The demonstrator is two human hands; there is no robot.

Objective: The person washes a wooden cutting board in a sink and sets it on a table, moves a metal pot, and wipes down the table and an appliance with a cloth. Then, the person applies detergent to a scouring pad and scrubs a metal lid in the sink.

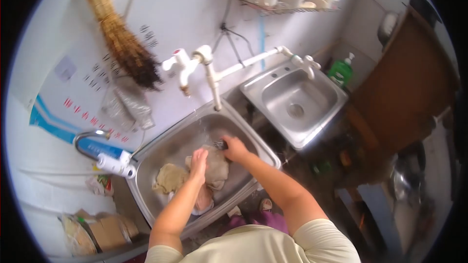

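A wet beige cloth point(218, 169) lies in the large metal sink point(161, 158). My left hand point(198, 164) is closed at the cloth's left side, with fabric showing on both sides of the fingers. Over its upper right edge, my right hand point(235, 149) curls around a small dark, grey-speckled object point(221, 144), too blurred to name. Another yellowish-beige cloth point(170, 178) sits crumpled to the left. Below my left hand is a pinkish-brown item with a white rim point(204, 200), partly hidden by my forearm.
A white tap point(184, 70) juts over the large sink, and a curved metal faucet point(90, 139) stands at its left. Right of it are a smaller sink point(292, 97) and a green pump bottle point(341, 70). A straw broom point(122, 34) hangs on the wall beside a shelf point(287, 7).
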